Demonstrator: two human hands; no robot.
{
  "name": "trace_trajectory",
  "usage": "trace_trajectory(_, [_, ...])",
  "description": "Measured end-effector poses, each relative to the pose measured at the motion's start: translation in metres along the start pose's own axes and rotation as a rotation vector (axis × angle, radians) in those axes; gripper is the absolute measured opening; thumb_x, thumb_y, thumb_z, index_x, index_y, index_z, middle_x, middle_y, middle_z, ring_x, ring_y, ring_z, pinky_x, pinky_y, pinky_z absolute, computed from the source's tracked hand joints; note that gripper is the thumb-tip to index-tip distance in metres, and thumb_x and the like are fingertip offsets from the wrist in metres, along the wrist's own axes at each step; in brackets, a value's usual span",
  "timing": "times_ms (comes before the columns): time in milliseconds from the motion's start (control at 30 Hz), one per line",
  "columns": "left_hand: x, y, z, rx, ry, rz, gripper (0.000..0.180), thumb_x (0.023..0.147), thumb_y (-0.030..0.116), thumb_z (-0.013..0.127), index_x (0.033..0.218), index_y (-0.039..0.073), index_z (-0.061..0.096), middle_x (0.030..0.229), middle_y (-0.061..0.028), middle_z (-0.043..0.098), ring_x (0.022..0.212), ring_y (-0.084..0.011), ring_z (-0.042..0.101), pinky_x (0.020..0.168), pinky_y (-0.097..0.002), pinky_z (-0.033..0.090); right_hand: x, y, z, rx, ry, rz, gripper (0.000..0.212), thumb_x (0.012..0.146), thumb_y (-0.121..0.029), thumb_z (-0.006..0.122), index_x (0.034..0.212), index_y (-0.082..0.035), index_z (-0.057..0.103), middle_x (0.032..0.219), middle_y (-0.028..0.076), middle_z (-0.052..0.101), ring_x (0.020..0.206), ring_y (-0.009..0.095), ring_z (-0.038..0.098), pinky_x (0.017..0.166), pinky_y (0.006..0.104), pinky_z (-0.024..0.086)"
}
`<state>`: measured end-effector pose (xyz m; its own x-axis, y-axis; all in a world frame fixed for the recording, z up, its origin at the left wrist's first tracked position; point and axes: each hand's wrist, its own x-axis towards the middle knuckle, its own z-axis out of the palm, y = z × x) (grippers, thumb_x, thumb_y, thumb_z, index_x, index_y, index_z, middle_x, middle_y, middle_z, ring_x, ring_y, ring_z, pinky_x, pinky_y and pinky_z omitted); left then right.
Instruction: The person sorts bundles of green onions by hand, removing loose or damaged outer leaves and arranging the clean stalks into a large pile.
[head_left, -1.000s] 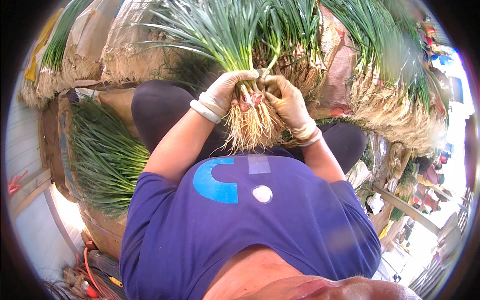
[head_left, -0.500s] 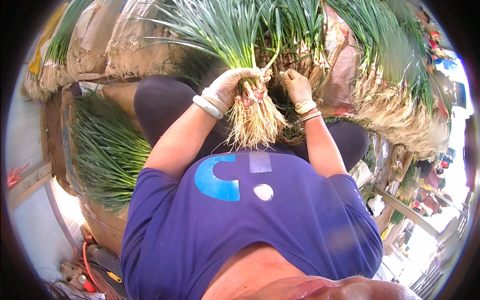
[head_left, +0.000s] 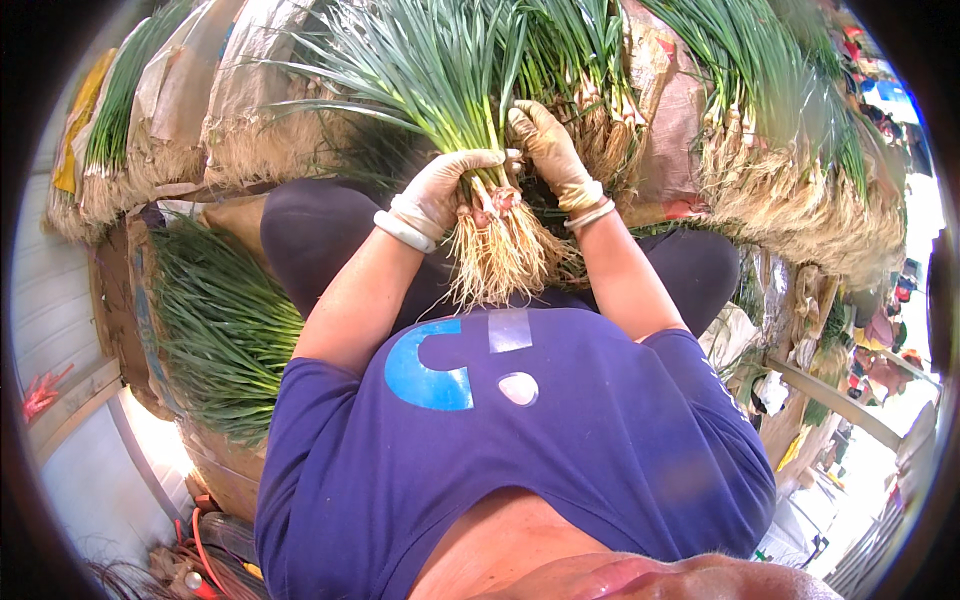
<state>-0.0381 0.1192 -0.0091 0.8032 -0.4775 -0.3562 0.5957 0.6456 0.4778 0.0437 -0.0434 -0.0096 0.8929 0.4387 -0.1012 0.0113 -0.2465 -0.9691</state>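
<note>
A bunch of spring onions [head_left: 490, 185] is gripped in my gloved left hand [head_left: 440, 188] just above the bulbs. Its long green leaves fan upward and away, and pale stringy roots hang down over my lap. My gloved right hand [head_left: 548, 155] is at the right side of the bunch, higher up along the stems. Its fingers are bent and closed against the stalks; what they pinch, if anything, is hidden.
More spring onions [head_left: 590, 100] stand beyond my hands, beside a reddish woven sack [head_left: 665, 150]. A long row of them [head_left: 790, 160] runs along the right. At left lies a leafy heap [head_left: 225, 330], with wrapped bundles [head_left: 260, 90] behind it. My bent knees flank the bunch.
My right hand has moved left and a little farther away, from beside the bunch to against its stems. My left hand still holds the bunch, slightly lower in view.
</note>
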Motion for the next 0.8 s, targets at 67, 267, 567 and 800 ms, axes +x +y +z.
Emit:
trace_trajectory(67, [0.001,-0.001,0.000,-0.025,0.034,0.020,0.033,0.081,0.015,0.060,0.106,-0.006,0.056,0.086,-0.0157,0.064,0.072,-0.0254,0.064,0.068,-0.0327,0.055,-0.001,-0.002,-0.003,0.472,-0.216,0.190,0.030,0.093,-0.032,0.053,0.109,-0.007,0.060,0.095,0.000,0.061,0.089,0.011,0.052,0.082,0.0280,0.042])
trace_trajectory(267, [-0.002,0.000,0.002,0.009,0.088,0.030,0.032,0.080,0.019,0.061,0.103,-0.005,0.060,0.086,-0.0130,0.064,0.074,-0.0247,0.065,0.070,-0.0317,0.054,-0.021,0.004,-0.028,0.012,-0.148,0.018,0.020,0.090,-0.023,0.058,0.084,-0.004,0.061,0.078,-0.001,0.061,0.072,0.009,0.049,0.070,0.0252,0.042])
trace_trajectory(567, [0.008,-0.004,-0.006,-0.103,-0.017,0.161,0.042,0.083,0.017,0.061,0.117,-0.006,0.051,0.086,-0.0107,0.062,0.074,-0.0197,0.062,0.069,-0.0346,0.054,-0.016,0.008,-0.104,-0.371,-0.281,0.202,0.028,0.089,-0.034,0.057,0.098,-0.009,0.065,0.089,0.003,0.066,0.077,0.014,0.058,0.074,0.0320,0.047])
trace_trajectory(800, [-0.013,0.020,0.017,-0.229,-0.052,0.324,0.033,0.080,0.009,0.063,0.109,0.001,0.050,0.084,-0.0119,0.060,0.068,-0.0240,0.060,0.063,-0.0394,0.053,0.099,0.036,-0.125,-1.000,0.082,0.375,0.019,0.084,-0.024,0.058,0.095,-0.011,0.068,0.088,0.008,0.068,0.079,0.020,0.062,0.075,0.0315,0.046])
